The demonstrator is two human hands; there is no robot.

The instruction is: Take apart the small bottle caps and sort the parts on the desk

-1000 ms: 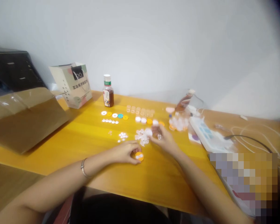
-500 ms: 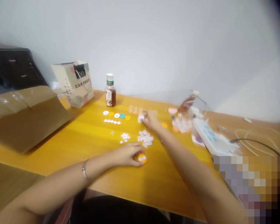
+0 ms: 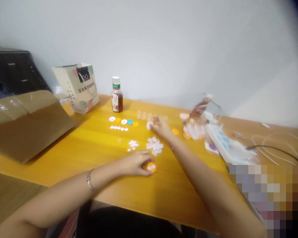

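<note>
One disc (image 3: 151,167) is gripped in your left hand (image 3: 135,162); your right hand (image 3: 163,128) is at a cap (image 3: 149,125), grip unclear.

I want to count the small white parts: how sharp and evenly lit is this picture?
Head view: soft throughout, so the white parts merge into blobs; the right hand is blurred, its grip unreadable; the left hand on the orange disc is clearer. Light even, shadows faint. Dark vignette at the right edge; a pixelated block hides the lower right corner.
</note>
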